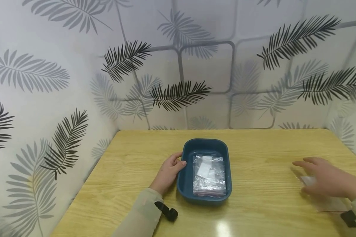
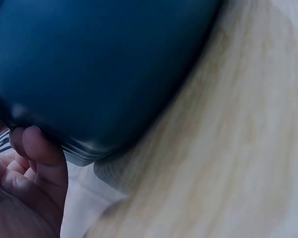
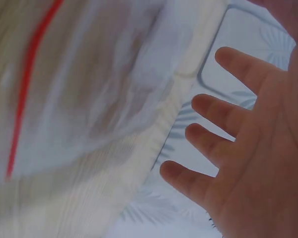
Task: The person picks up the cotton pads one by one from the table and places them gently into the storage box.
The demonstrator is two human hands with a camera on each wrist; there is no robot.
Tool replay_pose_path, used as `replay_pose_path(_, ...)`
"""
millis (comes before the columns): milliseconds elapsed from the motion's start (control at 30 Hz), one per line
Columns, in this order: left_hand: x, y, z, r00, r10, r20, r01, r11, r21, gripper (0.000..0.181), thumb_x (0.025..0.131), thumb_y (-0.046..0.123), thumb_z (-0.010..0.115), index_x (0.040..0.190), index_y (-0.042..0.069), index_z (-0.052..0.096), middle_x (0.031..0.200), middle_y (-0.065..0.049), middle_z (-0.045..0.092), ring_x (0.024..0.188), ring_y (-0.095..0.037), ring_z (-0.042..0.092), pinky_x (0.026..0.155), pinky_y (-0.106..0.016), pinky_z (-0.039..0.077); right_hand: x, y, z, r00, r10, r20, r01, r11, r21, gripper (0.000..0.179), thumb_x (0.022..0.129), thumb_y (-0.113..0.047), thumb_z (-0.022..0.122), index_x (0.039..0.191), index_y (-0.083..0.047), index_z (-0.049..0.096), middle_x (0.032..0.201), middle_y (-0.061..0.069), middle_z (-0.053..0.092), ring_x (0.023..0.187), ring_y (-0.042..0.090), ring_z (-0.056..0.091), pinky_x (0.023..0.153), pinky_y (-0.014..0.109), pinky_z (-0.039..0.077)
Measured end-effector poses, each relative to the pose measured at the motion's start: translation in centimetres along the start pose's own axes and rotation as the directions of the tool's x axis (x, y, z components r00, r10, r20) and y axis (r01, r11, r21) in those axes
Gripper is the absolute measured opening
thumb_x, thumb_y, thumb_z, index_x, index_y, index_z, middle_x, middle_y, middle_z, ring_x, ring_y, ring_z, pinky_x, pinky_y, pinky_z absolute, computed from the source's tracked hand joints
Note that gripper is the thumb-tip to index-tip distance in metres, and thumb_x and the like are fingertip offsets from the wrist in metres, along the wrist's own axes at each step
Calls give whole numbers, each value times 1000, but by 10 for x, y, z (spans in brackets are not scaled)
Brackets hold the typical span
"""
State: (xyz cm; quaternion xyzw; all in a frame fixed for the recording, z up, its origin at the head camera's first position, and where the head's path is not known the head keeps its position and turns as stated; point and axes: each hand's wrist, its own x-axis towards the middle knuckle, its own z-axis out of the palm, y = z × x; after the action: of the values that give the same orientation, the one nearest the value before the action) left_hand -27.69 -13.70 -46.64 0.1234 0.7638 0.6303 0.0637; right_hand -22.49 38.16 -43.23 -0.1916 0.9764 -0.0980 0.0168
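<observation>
A dark blue plastic tray [image 1: 204,201] stands on the table with several clear zip bags [image 1: 209,177] inside, white pieces showing among them. My left hand [image 1: 169,169] grips the tray's left side, thumb over the rim; in the left wrist view the fingers [image 2: 44,148] curl against its edge. At the right, my right hand [image 1: 329,177] hovers over a clear zip bag [image 1: 329,204] lying on the table. The right wrist view shows that bag [image 3: 99,89] with its red seal strip, apart from the straight, spread fingers [image 3: 223,114].
The light wooden table [image 1: 136,154] has its back edge against a leaf-patterned curtain [image 1: 207,72], which also hangs along the left side. Black straps [image 1: 167,211] sit on both wrists.
</observation>
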Motion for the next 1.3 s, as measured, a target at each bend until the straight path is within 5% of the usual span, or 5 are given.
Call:
replay_pose_path(167,-1,3,2,1000,-10,-7,10,1000,-3,52,103,24,61,150,8,47,99,-18,66,86,-25,63,83,-33,50,-9,12,0,999,10,42,-8,999,-42,95,58,-36,91,137,4,55,132,46,44,115,66,45,83,73,42)
replay_pose_path(700,2,6,3,1000,2,0,-2,1000,-10,52,104,23,59,151,8,45,100,-21,65,83,-23,62,82,-32,49,-17,21,-7,993,3,122,9,996,-94,75,63,-31,87,128,-3,64,124,42,52,104,61,54,76,69,47)
replay_pose_path(1100,0,-1,3,1000,-5,-7,4,1000,-27,52,103,23,60,151,7,45,99,-20,65,85,-26,63,82,-32,50,-11,14,6,1000,-31,-2,30,994,-109,60,64,-36,90,112,-6,73,114,31,61,100,51,58,80,64,48)
replay_pose_path(1300,1,0,2,1000,0,-9,0,1000,-6,53,102,25,61,149,6,47,98,-18,66,85,-24,64,84,-33,49,-7,10,1,1000,10,23,-8,997,-75,58,64,-36,91,110,-6,72,112,26,62,100,49,58,81,64,48)
